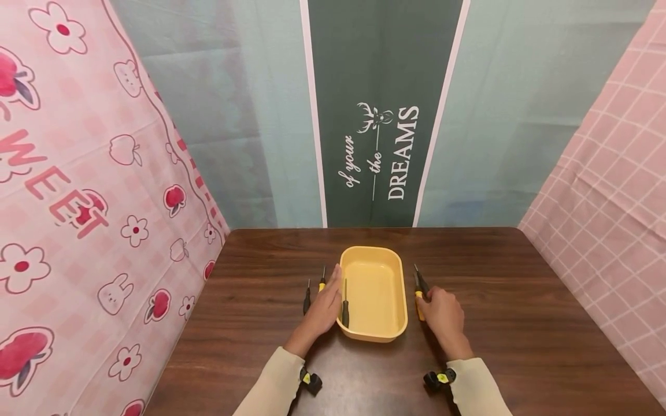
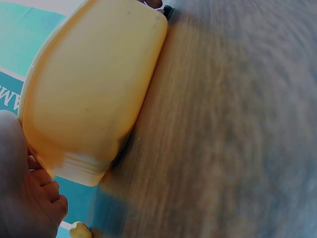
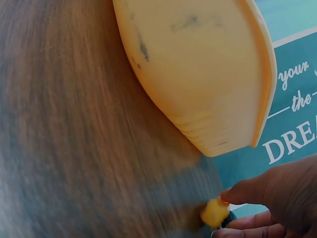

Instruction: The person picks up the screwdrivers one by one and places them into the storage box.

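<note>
A yellow plastic tray (image 1: 377,335) sits on the wooden table with a black-handled screwdriver (image 1: 346,312) inside, along its left wall. Extended fingers of my left hand (image 1: 324,306) rest against the tray's left side. To the tray's right, my right hand (image 1: 444,315) pinches a yellow-handled screwdriver (image 1: 419,303); its rounded handle end (image 3: 214,212) shows under the thumb in the right wrist view. A dark-handled screwdriver (image 1: 424,284) lies against it, partly hidden by the fingers. Left of my left hand lie another black-handled screwdriver (image 1: 307,300) and a yellow-and-black one (image 1: 322,284), partly covered.
The dark wood table (image 1: 250,346) ends at a grey-green curtain (image 1: 374,69) with printed words. A pink patterned cloth (image 1: 104,231) hangs at left, a pink checked cloth (image 1: 614,202) at right. Each wrist carries a black camera, like the right one (image 1: 439,379).
</note>
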Action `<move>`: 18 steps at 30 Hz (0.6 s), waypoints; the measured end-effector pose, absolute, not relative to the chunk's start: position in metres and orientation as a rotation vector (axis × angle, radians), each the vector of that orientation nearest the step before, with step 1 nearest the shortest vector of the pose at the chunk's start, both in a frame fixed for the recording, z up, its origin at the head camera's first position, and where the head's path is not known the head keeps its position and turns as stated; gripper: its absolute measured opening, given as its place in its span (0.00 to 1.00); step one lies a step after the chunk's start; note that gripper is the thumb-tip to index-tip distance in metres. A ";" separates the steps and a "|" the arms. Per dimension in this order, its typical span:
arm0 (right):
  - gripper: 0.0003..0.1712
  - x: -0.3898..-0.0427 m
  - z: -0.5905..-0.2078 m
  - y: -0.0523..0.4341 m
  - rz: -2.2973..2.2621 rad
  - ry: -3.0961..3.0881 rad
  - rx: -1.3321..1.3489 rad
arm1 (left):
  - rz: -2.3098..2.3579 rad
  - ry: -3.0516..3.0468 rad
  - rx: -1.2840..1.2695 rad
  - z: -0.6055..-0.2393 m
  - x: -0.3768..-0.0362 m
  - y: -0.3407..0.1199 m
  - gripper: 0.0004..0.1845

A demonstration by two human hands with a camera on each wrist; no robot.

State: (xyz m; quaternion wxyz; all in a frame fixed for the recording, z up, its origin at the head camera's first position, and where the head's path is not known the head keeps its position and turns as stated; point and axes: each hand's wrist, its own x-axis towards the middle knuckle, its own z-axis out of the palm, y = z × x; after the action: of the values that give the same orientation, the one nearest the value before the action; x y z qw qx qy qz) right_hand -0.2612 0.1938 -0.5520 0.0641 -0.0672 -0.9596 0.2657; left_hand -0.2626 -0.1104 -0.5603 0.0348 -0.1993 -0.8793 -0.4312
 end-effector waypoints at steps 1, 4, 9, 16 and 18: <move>0.18 -0.262 -0.553 0.193 0.800 -2.900 -0.199 | -1.326 -2.705 -0.612 -0.560 -0.263 -0.110 0.29; 0.17 -0.263 -0.555 0.192 0.799 -2.910 -0.187 | -1.332 -2.711 -0.607 -0.560 -0.262 -0.111 0.29; 0.16 -0.265 -0.557 0.191 0.791 -2.938 -0.179 | -1.330 -2.718 -0.607 -0.559 -0.261 -0.111 0.29; 0.15 -0.264 -0.555 0.190 0.801 -2.969 -0.170 | -1.319 -2.719 -0.618 -0.558 -0.262 -0.111 0.29; 0.16 -0.264 -0.555 0.190 0.800 -2.973 -0.172 | -1.315 -2.715 -0.624 -0.558 -0.262 -0.111 0.29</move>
State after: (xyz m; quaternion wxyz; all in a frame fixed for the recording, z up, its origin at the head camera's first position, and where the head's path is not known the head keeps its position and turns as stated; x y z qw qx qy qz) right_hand -0.2636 0.1899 -0.5545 0.0291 -0.0559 -0.9637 0.2593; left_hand -0.2618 -0.1109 -0.5582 0.0304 -0.2025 -0.8809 -0.4266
